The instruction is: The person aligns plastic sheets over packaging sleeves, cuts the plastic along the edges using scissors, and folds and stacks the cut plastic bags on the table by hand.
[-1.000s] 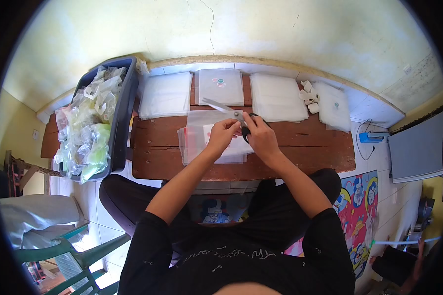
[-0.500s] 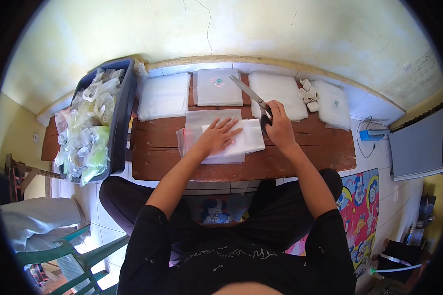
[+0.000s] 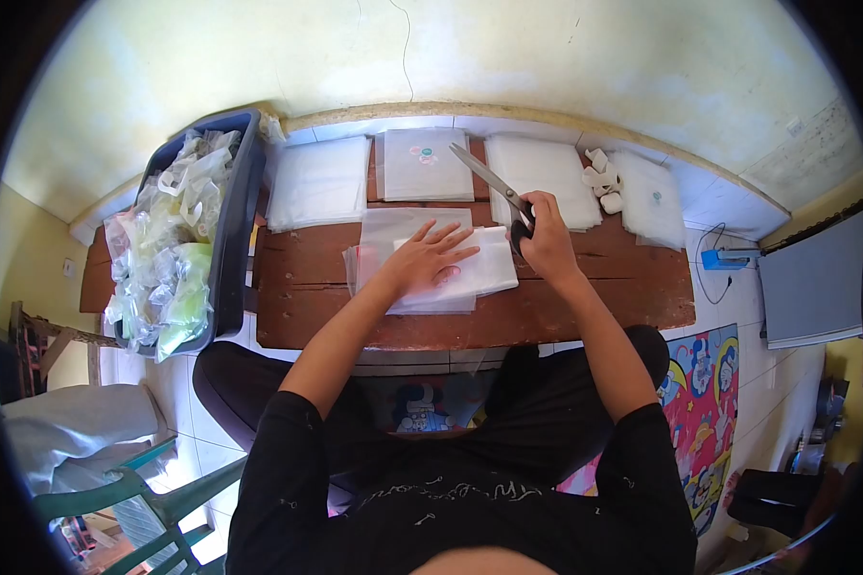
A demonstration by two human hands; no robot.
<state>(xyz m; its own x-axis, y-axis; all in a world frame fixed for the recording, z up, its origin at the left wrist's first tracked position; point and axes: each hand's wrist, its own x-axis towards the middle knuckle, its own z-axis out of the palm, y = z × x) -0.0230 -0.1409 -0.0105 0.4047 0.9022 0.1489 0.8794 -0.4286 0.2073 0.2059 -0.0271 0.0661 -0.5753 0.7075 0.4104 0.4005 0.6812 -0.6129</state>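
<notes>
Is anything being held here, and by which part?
Yes: the scissors, held by the black handles in the right grip. The left grip lies spread on the plastic, grasping nothing visible.

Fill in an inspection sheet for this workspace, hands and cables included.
Surface: brown wooden table, boards with visible seams.
Job's things: scissors, pointing up and away; plastic pile at the table's middle.
Clutter: dark bin heaped with crumpled plastic; plastic stacks along the back; small white items between two of them, too small to identify.
Hands: left hand lies on the pile, fingers spread; right hand grips the scissors by the handles.
Cables: one dark cable on the floor at right.
Surroundings: cracked wall, green chair at left, colourful mat at right.
</notes>
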